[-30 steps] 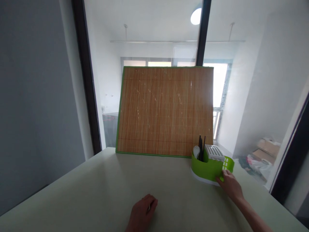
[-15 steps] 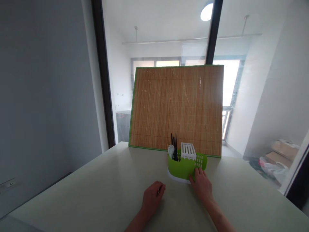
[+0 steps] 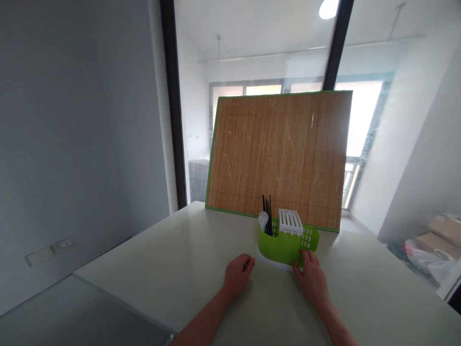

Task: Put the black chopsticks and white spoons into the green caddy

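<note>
The right hand (image 3: 312, 276) touches the front of a bright green plastic holder with rounded ends and a white base (image 3: 279, 247). Its thumb is apart from its fingers, down low; I can't tell if it grips tight. The holder sits on the table, in front of both hands. The step now looks like holding or steadying it. Any move of it seems to call for a firm, level hold, because thin black sticks (image 3: 268, 218) and round white plastic spoons (image 3: 263, 221) stand up in it, beside a white slatted plastic block (image 3: 290, 222).

The left hand (image 3: 239, 274) is curled into a loose fist near the holder, not touching it. I can't tell if something is inside.

The smooth, pale table (image 3: 201, 250) is shiny. A big brown striped mat with green edges (image 3: 277, 149) stands behind the holder. Past it is a bright room behind glass, with a round white lamp (image 3: 327, 8). A plain grey wall (image 3: 82, 120) is on the left, and brown cardboard boxes (image 3: 442, 235) are on the right.
</note>
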`<state>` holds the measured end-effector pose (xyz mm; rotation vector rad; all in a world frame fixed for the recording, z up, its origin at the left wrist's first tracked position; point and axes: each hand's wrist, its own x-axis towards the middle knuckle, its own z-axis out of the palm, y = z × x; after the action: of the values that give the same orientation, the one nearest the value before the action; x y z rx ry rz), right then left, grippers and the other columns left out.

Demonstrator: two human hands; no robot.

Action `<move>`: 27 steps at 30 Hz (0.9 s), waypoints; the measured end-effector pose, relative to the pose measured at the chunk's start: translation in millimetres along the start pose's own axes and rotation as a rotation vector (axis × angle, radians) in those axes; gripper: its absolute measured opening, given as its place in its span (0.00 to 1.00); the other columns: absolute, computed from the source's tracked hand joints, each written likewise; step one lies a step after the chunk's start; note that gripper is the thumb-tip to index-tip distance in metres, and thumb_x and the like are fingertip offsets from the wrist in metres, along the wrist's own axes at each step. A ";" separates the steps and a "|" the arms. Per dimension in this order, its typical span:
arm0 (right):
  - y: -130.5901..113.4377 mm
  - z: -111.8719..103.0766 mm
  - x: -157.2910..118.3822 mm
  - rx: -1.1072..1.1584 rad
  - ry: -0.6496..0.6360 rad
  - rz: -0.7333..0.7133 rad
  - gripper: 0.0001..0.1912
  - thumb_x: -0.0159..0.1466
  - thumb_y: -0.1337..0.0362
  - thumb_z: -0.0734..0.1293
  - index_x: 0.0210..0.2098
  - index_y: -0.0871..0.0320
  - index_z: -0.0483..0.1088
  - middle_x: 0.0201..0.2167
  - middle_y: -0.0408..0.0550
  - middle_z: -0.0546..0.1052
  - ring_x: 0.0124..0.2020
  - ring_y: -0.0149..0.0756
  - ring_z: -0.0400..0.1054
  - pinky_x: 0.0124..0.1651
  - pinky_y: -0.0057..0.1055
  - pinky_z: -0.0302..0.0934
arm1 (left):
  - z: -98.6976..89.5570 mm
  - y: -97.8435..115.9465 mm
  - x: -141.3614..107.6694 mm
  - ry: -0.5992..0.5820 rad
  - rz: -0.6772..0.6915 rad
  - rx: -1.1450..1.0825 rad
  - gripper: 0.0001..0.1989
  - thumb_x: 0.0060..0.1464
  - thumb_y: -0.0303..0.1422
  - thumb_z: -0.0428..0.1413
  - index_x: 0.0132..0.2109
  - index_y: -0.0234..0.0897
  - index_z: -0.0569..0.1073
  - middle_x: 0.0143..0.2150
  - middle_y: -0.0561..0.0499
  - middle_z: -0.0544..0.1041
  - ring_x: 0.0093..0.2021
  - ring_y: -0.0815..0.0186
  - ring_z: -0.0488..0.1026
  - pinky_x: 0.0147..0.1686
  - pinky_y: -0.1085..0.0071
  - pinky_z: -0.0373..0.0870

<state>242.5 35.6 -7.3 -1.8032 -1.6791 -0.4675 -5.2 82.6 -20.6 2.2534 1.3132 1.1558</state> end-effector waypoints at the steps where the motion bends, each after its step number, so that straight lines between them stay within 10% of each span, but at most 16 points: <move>1: 0.3 -0.6 -3.0 0.022 0.002 -0.005 0.14 0.62 0.61 0.55 0.46 0.60 0.58 0.42 0.53 0.66 0.44 0.43 0.62 0.42 0.36 0.61 | -0.5 0.0 -0.4 0.012 -0.017 -0.008 0.18 0.59 0.41 0.42 0.30 0.37 0.70 0.27 0.53 0.70 0.27 0.70 0.64 0.29 0.75 0.56; 6: 2.7 -2.3 -14.5 0.224 0.070 -0.039 0.19 0.61 0.61 0.55 0.52 0.59 0.55 0.50 0.54 0.62 0.50 0.43 0.59 0.50 0.39 0.58 | -14.6 12.5 16.1 0.102 -0.036 -0.059 0.16 0.58 0.42 0.44 0.35 0.38 0.70 0.30 0.53 0.72 0.29 0.70 0.66 0.31 0.74 0.60; 12: 8.3 4.9 -14.0 0.357 0.080 -0.021 0.19 0.59 0.65 0.55 0.51 0.56 0.56 0.50 0.52 0.61 0.48 0.41 0.61 0.48 0.40 0.60 | -37.6 53.1 95.5 0.184 -0.049 -0.015 0.22 0.53 0.45 0.50 0.50 0.38 0.65 0.44 0.48 0.72 0.39 0.67 0.69 0.39 0.72 0.63; 27: 12.9 7.4 -16.1 0.450 0.114 -0.020 0.16 0.59 0.64 0.56 0.47 0.56 0.57 0.47 0.52 0.63 0.43 0.40 0.63 0.45 0.39 0.61 | -27.5 100.4 137.6 -0.198 -0.082 0.560 0.24 0.52 0.47 0.52 0.51 0.37 0.62 0.44 0.40 0.72 0.44 0.55 0.71 0.38 0.63 0.67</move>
<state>251.9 28.3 -25.7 -1.4064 -1.5733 -0.1751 70.1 138.1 124.4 2.5641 1.7898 0.5578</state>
